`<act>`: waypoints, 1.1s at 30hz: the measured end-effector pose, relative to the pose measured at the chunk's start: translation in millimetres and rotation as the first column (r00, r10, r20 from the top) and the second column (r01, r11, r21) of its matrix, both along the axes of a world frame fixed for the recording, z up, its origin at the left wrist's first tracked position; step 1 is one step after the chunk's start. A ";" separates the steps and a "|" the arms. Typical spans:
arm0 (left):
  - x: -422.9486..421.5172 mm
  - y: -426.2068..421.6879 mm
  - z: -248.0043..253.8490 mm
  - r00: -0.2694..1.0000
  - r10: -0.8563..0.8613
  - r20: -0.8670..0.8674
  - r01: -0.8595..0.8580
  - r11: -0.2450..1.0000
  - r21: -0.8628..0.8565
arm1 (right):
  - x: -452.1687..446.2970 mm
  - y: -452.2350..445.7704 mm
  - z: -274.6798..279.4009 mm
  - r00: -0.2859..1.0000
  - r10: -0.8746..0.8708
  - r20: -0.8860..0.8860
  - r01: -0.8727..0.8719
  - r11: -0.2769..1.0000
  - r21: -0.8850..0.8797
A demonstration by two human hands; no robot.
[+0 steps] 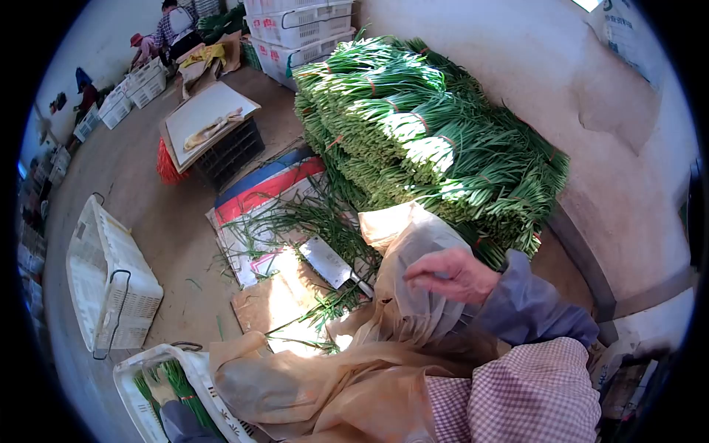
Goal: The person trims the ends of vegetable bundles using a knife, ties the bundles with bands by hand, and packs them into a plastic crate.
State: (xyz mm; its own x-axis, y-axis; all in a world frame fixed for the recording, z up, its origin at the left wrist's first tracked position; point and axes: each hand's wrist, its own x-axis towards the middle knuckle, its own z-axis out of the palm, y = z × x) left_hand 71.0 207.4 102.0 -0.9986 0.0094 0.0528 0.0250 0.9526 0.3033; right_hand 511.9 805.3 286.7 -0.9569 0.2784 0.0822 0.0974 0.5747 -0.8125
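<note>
My left hand (pixel 159 384), which looks pale and gloved, lies in a white crate (pixel 127 367) at the bottom left. Its fingers stretch out over green stalks (pixel 181 384) tied with a red band. My right hand (pixel 452 275) hangs above my knee, which is wrapped in thin tan cloth (pixel 413 251); its fingers are loosely bent and apart, with nothing visible in them. Left of that knee a cleaver (pixel 325 261) lies flat among loose green stalks (pixel 325 214), its handle toward the knee.
Banded green bundles (pixel 413 125) are piled against the wall. An empty white crate (pixel 122 288) stands at left. Behind are a board (pixel 210 122) on a black crate (pixel 230 155) and stacked white crates (pixel 303 33). Several people (pixel 173 33) sit at the far left back.
</note>
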 end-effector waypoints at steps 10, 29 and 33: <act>136.3 285.5 142.4 0.734 -0.669 0.117 0.534 0.675 0.509 | 178.1 224.7 -31.3 0.439 -0.893 -0.099 0.778 0.433 -0.454; 167.7 371.1 45.3 0.488 -0.804 0.341 0.737 0.588 0.332 | -265.9 389.9 -13.9 0.854 -0.239 -0.461 0.465 0.748 0.473; 158.4 390.1 47.0 0.468 -0.723 0.509 0.696 0.656 0.292 | -348.3 446.3 -17.7 0.852 -0.175 -0.492 0.495 0.573 0.653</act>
